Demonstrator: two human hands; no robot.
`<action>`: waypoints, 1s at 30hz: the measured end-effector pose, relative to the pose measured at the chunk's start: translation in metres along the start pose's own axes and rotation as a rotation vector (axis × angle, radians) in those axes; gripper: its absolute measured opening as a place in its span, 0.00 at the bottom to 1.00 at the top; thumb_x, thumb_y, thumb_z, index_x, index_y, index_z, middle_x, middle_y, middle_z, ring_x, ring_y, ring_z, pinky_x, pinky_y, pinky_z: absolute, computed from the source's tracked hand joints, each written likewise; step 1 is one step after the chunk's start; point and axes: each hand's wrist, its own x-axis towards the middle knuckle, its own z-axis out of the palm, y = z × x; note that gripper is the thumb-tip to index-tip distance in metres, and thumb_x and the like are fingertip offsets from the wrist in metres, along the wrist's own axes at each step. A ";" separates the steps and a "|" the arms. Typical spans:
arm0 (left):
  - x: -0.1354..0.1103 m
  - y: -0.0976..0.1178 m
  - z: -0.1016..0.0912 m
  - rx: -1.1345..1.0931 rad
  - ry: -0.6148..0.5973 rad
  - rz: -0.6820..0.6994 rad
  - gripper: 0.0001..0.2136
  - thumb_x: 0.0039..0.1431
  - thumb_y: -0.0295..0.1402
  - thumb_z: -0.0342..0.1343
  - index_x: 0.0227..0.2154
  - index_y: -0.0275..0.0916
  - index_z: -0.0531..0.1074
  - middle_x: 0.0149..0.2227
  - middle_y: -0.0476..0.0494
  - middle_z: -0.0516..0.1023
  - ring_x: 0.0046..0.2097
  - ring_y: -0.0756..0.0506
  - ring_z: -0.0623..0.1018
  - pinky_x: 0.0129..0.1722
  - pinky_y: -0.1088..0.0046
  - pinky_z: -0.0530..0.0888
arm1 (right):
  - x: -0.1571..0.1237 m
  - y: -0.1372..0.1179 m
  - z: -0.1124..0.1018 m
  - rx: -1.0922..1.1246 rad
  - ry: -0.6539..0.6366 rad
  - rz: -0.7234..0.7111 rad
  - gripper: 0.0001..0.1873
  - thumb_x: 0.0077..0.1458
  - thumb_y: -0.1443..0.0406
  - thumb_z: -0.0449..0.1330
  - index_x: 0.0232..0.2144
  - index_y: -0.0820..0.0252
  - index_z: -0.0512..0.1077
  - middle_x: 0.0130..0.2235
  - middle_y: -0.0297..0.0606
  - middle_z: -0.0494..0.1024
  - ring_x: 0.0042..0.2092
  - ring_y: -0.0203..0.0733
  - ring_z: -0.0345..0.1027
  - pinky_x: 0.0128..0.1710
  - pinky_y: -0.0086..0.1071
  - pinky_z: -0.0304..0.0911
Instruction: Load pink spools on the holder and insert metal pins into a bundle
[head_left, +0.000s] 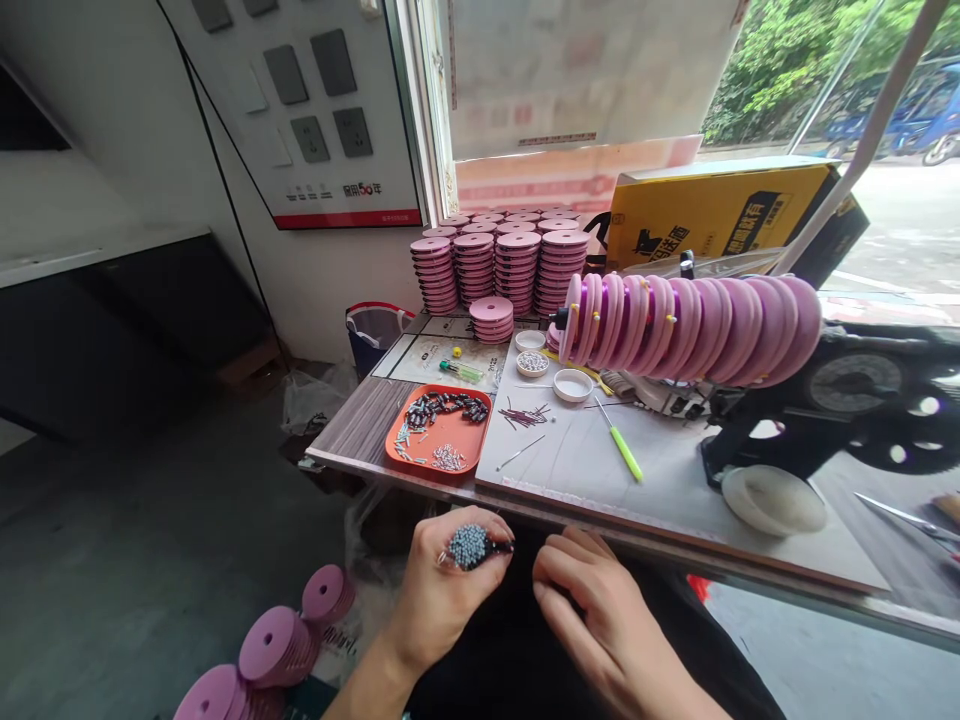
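Note:
My left hand (452,580) is wrapped round a tight bundle of thin rods (469,546) with round blue-grey ends facing up, below the table's front edge. Some dark pieces show beside the bundle at my thumb. To its right, my right hand (592,605) is closed with curled fingers over my dark-clothed lap. What it holds, if anything, is hidden. An orange tray (435,470) on the table holds dark pieces, pale pieces and small silvery parts. Several thin dark reddish sticks (523,413) lie on a pale board (555,465) beside the tray.
A row of pink discs (697,325) is mounted on a black machine (847,390) at right. Stacked pink spools (495,265) stand behind. A green-handled tool (625,453), a white bowl (774,500) and small dishes (573,385) sit on the board. More pink spools (271,645) are lower left.

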 end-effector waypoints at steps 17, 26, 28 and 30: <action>-0.005 0.007 -0.005 0.240 -0.071 0.225 0.08 0.51 0.19 0.54 0.29 0.39 0.71 0.33 0.47 0.78 0.35 0.49 0.77 0.37 0.77 0.73 | 0.002 -0.002 -0.002 -0.010 0.013 -0.009 0.12 0.57 0.69 0.46 0.22 0.58 0.55 0.23 0.32 0.65 0.27 0.35 0.58 0.27 0.28 0.53; -0.008 0.009 -0.003 0.240 -0.077 0.234 0.07 0.51 0.20 0.55 0.30 0.39 0.70 0.32 0.47 0.77 0.34 0.48 0.77 0.37 0.76 0.73 | -0.001 0.000 0.005 -0.037 0.073 -0.027 0.13 0.60 0.68 0.43 0.23 0.57 0.55 0.22 0.30 0.65 0.24 0.34 0.58 0.25 0.27 0.52; -0.007 0.007 -0.002 0.228 -0.078 0.219 0.07 0.51 0.21 0.56 0.30 0.39 0.70 0.32 0.47 0.77 0.35 0.48 0.77 0.37 0.76 0.73 | 0.000 -0.001 0.003 -0.023 0.080 -0.034 0.12 0.60 0.68 0.44 0.23 0.57 0.55 0.22 0.30 0.65 0.24 0.34 0.58 0.25 0.27 0.53; -0.006 0.005 -0.002 0.213 -0.043 0.173 0.06 0.50 0.22 0.57 0.29 0.39 0.70 0.31 0.47 0.77 0.34 0.48 0.77 0.36 0.75 0.73 | 0.000 -0.002 -0.001 -0.004 0.091 -0.044 0.12 0.58 0.69 0.44 0.22 0.57 0.55 0.21 0.30 0.64 0.24 0.33 0.58 0.24 0.26 0.53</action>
